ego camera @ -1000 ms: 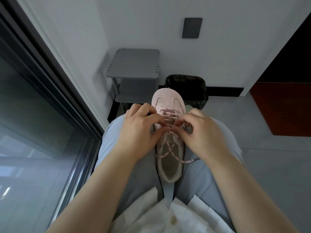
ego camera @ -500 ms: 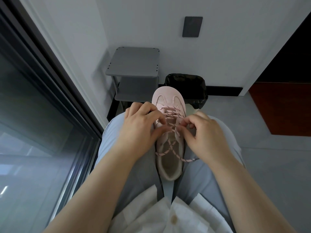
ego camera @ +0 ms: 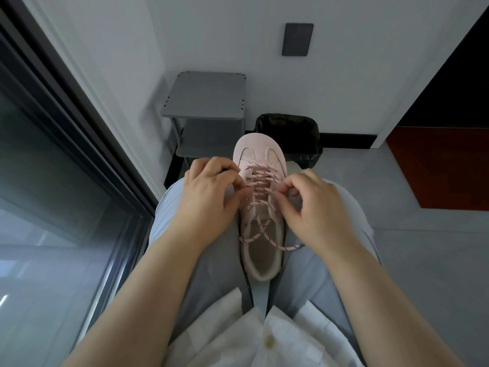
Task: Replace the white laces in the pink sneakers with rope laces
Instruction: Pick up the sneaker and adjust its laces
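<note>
Pink sneaker [ego camera: 262, 207] lies on the lap [ego camera: 211, 260] between the thighs, toe pointing away. Left hand [ego camera: 209, 192] and right hand [ego camera: 309, 205] flank the lacing, each grip narrow, thumb and forefinger pinching the rope lace [ego camera: 260, 178]; loose ends cross the collar.

Rope-laced pink sneaker [ego camera: 260, 229], seemingly between thighs
</note>
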A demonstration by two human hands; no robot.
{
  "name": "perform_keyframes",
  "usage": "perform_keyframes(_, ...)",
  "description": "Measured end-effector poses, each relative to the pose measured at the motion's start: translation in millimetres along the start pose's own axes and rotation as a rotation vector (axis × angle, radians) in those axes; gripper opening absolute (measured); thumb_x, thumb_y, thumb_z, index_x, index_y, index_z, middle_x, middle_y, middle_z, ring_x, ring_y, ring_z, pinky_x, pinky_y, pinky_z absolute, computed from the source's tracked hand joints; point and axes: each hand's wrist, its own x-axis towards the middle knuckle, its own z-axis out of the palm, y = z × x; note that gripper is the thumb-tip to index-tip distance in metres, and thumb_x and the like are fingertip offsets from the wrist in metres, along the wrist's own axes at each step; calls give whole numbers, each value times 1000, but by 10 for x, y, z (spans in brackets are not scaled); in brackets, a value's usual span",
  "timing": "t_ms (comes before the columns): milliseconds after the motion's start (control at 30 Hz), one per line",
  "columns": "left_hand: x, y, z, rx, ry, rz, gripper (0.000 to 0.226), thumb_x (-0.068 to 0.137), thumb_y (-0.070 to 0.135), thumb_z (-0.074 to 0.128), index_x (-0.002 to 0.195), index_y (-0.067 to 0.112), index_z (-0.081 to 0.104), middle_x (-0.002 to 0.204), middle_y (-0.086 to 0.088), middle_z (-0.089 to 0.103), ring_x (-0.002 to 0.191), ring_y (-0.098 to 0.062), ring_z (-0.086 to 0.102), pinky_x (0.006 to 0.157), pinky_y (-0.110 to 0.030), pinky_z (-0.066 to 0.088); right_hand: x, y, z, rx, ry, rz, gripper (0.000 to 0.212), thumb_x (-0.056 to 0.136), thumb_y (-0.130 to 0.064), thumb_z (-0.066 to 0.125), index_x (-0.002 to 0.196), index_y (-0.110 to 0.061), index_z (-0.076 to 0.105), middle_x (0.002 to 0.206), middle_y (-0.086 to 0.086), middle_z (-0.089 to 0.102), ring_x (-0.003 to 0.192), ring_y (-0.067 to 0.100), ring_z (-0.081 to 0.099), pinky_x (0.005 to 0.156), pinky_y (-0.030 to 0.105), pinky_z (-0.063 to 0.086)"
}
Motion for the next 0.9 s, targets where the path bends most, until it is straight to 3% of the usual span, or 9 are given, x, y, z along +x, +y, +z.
perform_keyframes(133, -1, 4, 52, 24, -7, 81, 33, 77, 47, 51, 74, 20, 68, 102, 4, 62, 100, -15, 36, 83, -33, 31, 8, -18, 11, -20, -20, -18, 11, 79, -27, 69, 78, -19, 61, 75, -9, 47, 66, 15, 51, 62, 33, 44)
perform_keyframes(233, -15, -30, 14, -28, 42, 13, 31, 79, 43, 53, 74, 16, 68, 101, 5, 61, 100, -14, 37, 85, -33, 33, -28, 12, -4, -74, 31, 33, 10, 78, -22, 66, 75, -19, 57, 76, -8, 50, 70, 20, 54, 71, 34, 41)
perform_keyframes(400, -33, -10, 11, -15, 29, 18, 33, 78, 48, 50, 75, 20, 67, 104, 8, 61, 103, -19, 40, 87, -33, 31, -31, -35, 2, -100, 13, 6, 10, 81, -29, 61, 82, -20, 58, 77, -11, 47, 72, 17, 54, 76, 32, 37)
perform_keyframes(600, -39, -2, 22, -5, 26, 45, 30, 79, 44, 51, 75, 20, 69, 103, 5, 61, 102, -20, 40, 84, -34, 32, -32, -7, 16, -94, -6, 20, 8, 79, -26, 63, 79, -19, 60, 77, -5, 55, 72, 21, 57, 75, 35, 39)
perform_keyframes(767, -40, 45, -37, -60, 55, 53, 22, 77, 43, 57, 84, 23, 64, 106, 7, 58, 103, -17, 39, 88, -30, 30, -41, -17, -55, -2, 17, -4, 12, 76, -28, 70, 78, -21, 60, 74, -9, 51, 66, 15, 53, 72, 32, 41)
perform_keyframes(900, -61, 52, 7, 41, -10, 143, 34, 72, 56, 56, 74, 24, 67, 108, 3, 59, 105, -19, 35, 86, -34, 28, -53, -72, -27, -73, -67, -57, 16, 73, -35, 70, 75, -20, 65, 74, -5, 57, 65, 19, 56, 69, 30, 41)
